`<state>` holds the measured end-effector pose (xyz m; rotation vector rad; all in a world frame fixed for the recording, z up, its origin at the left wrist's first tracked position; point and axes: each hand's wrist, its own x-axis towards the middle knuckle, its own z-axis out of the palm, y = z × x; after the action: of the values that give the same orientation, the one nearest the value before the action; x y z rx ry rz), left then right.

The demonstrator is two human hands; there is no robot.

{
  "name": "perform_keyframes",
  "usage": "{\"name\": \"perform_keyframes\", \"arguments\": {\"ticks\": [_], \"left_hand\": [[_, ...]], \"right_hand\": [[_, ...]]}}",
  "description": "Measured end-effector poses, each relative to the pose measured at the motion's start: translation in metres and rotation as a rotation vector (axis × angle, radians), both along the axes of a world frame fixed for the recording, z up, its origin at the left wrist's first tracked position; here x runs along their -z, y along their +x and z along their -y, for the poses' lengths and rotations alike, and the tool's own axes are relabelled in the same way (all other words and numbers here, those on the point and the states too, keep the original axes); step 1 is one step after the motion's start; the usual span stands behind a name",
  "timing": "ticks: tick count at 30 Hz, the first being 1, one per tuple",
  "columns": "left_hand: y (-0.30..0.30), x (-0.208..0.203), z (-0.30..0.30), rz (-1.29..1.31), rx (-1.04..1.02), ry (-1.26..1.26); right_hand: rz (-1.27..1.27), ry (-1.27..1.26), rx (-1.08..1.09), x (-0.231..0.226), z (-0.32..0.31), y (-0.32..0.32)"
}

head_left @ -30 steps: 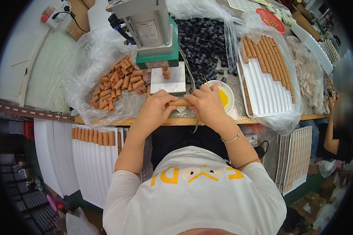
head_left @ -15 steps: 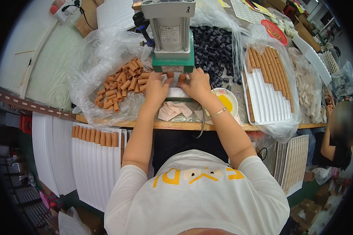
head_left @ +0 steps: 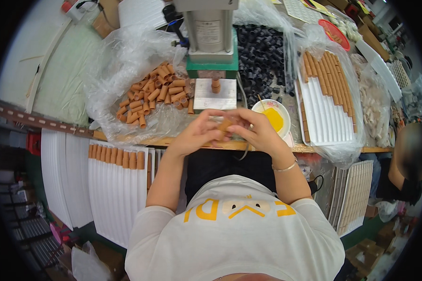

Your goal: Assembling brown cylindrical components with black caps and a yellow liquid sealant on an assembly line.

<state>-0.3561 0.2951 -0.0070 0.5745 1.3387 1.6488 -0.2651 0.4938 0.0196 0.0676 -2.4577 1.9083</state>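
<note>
Both my hands meet in front of the table's edge, around a short orange-brown tube. My left hand pinches it from one side, and my right hand has its fingers on it from the other. Beyond them stands a bench press with a green block. Under that block, a brown ringed tube is upright on a pale metal plate. Many loose orange-brown tubes lie in clear plastic left of the press. Black ring-like parts are heaped to its right.
A bowl with yellow stuff and a stick stands right of my hands. Beyond it lies a white ridged tray partly filled with brown tubes. Another ridged tray holds tubes at lower left. A person is at far right.
My hands have drawn back from under the press toward me and come together around a tube. The ringed tube on the plate is now uncovered. My hands now cover the pink cloth's place.
</note>
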Motion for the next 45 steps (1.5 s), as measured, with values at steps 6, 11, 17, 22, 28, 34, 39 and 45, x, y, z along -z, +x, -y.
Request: {"name": "perform_keyframes", "arguments": {"ticks": [6,11,17,22,28,34,39,45], "left_hand": [[0.017,0.011,-0.027,-0.242,-0.103,-0.062],[0.025,-0.012,-0.024,-0.594,-0.236,-0.191],[-0.080,0.000,0.083,-1.259,-0.648,-0.632],[-0.116,0.009,0.138,-1.576,-0.290,-0.928],[-0.127,0.017,0.128,-1.664,-0.124,-0.933],[-0.126,0.015,0.124,-1.676,-0.167,-0.865],[-0.089,-0.021,0.099,-1.094,-0.385,-0.539],[-0.026,-0.038,0.039,-0.911,-0.210,-0.317]], "right_hand": [[-0.105,0.109,0.236,0.012,-0.003,0.013],[-0.170,0.193,0.163,0.017,-0.020,0.006],[-0.053,0.588,0.656,0.051,-0.137,-0.019],[0.019,0.688,0.635,0.068,-0.168,-0.031],[0.155,0.836,0.512,0.079,-0.158,-0.048],[0.093,0.798,0.588,0.079,-0.165,-0.044],[-0.037,0.503,0.620,0.054,-0.147,-0.003],[-0.105,0.208,0.746,0.049,-0.106,0.033]]}}
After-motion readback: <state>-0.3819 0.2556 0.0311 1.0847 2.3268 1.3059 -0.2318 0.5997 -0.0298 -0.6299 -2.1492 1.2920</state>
